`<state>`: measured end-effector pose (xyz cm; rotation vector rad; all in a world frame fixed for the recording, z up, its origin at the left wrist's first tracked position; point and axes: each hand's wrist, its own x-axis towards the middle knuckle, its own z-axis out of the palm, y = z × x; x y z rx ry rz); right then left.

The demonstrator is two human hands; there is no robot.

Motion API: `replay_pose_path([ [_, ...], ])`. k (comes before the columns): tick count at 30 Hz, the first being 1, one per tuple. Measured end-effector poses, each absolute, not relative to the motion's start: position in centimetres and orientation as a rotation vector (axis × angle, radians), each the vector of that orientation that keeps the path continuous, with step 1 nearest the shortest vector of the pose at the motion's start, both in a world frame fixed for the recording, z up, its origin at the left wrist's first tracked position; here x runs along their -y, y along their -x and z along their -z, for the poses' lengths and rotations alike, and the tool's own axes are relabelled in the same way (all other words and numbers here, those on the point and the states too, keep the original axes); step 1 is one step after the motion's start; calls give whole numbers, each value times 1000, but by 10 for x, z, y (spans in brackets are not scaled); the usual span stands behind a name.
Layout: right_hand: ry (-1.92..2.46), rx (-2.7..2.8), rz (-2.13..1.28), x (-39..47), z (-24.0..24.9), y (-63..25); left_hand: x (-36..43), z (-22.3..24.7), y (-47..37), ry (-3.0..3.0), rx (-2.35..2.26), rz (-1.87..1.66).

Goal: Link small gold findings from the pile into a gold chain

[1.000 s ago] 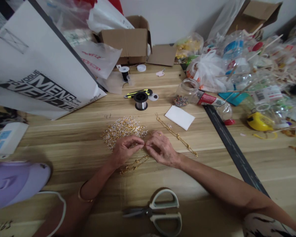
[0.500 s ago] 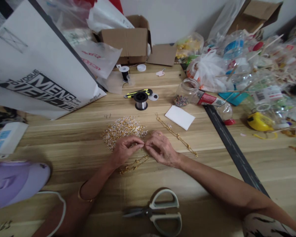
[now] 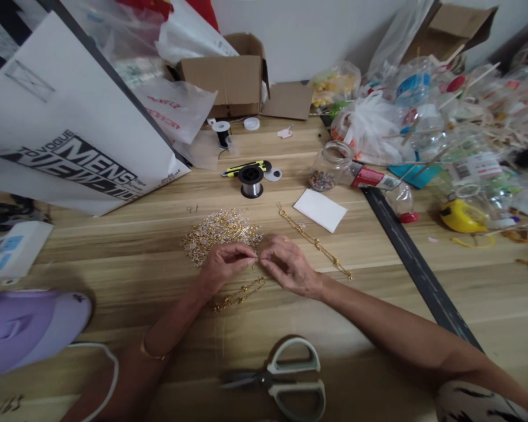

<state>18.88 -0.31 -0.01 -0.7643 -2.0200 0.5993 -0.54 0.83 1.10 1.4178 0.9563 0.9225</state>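
Note:
Both hands meet fingertip to fingertip over the wooden table. My left hand (image 3: 223,264) is pinched closed at the right front edge of a pile of small gold and silver jewellery findings (image 3: 217,231). My right hand (image 3: 290,266) is pinched too, its fingertips almost touching the left ones. Whatever sits between the fingertips is too small to name. Just below the hands lies a bunched gold chain (image 3: 240,295). To the right of my right hand another gold chain (image 3: 314,241) lies stretched out on a slant.
Scissors (image 3: 273,378) with pale handles lie at the front. Behind the pile are a wire spool (image 3: 251,181), a yellow-black cutter (image 3: 242,169), a white card (image 3: 320,210) and a bead jar (image 3: 330,167). A purple iron (image 3: 35,331) stands at left, plastic bottles (image 3: 466,152) crowd the right.
The view has shifted very slightly. Both hands stay pinched in the same place, with only tiny finger movement; the chains and pile lie as before.

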Motion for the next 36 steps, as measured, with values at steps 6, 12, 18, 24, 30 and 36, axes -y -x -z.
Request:
replay_pose_path([
  [6, 765, 2026, -608, 3, 1, -189, -8, -11, 6, -1373, -961, -918],
  [12, 746, 2020, -616, 1, 3, -189, -8, -8, 7, -1381, -942, -935],
  [18, 775, 2015, -615, 2, 4, -189, -9, -7, 8, -1416, -912, -947],
  [24, 773, 1994, -601, 2, 5, -189, -11, -7, 8, -1462, -864, -964],
  [30, 784, 1998, -587, 2, 4, -188, -10, -9, 7, -1467, -862, -953],
  [36, 783, 2008, -567, 2, 5, -188, -8, -11, 6, -1447, -957, -945],
])
